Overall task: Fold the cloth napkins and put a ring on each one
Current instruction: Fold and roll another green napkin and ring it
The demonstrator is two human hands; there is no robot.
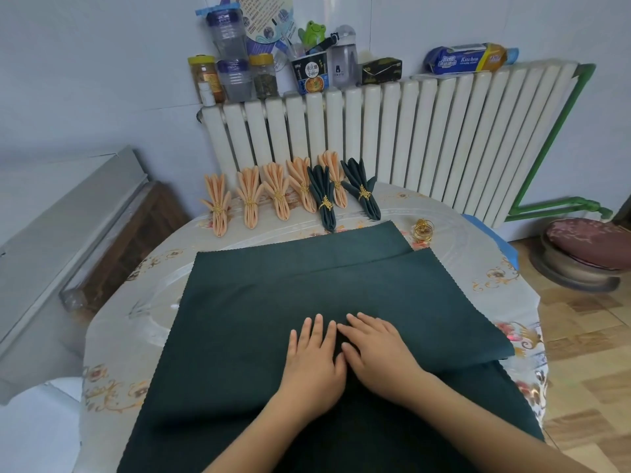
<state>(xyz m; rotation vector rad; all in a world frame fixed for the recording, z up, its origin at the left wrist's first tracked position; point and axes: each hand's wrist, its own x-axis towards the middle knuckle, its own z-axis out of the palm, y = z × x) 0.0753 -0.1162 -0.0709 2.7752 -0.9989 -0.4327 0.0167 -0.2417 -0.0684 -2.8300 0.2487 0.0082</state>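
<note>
Round table (444, 213) by radiator; green napkin (259, 291) lies center, soft, limp, light. Left hand (312, 356) and right hand (379, 349) press it flat-fingered, gripping nothing. Pinch edges to fold. Ring (422, 229) at 1 o'clock.

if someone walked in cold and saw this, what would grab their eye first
Most likely the big dark green napkin spread over the near half of the table, with the left hand and right hand pressing flat on its middle. Next, the row of finished napkins at the far edge, five peach and two green, each in a gold ring, and the loose gold rings just right of them.
</note>
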